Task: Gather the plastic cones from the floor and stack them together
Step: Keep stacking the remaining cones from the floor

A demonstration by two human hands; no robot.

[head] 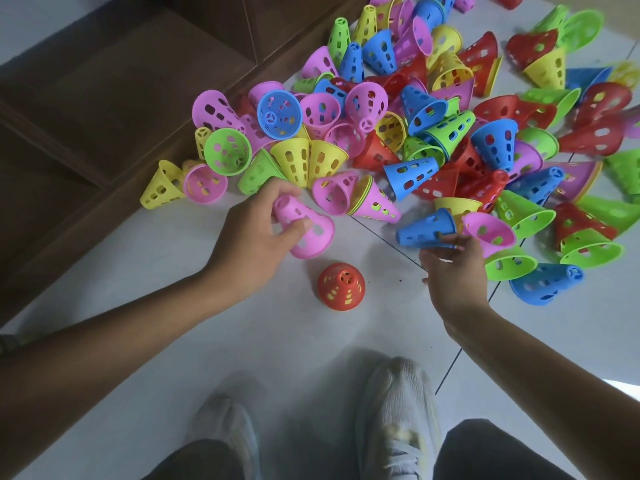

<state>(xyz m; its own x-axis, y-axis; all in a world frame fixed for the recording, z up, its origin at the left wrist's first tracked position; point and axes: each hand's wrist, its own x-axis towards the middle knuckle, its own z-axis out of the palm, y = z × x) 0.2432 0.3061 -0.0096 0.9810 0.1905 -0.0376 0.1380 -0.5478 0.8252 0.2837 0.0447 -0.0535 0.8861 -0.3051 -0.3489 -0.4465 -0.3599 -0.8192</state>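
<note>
A red cone (341,286) stands upright on the floor (242,341) just below centre, yellow showing through its holes, so it is probably a small stack already begun. At ten o'clock of it the left hand (254,233) grips a pink cone (304,226); at two o'clock the right hand (453,268) pinches a blue cone (427,230) with its fingertips; the heap of cones (415,126), from twelve to three o'clock, remains almost wholly ungathered.
</note>
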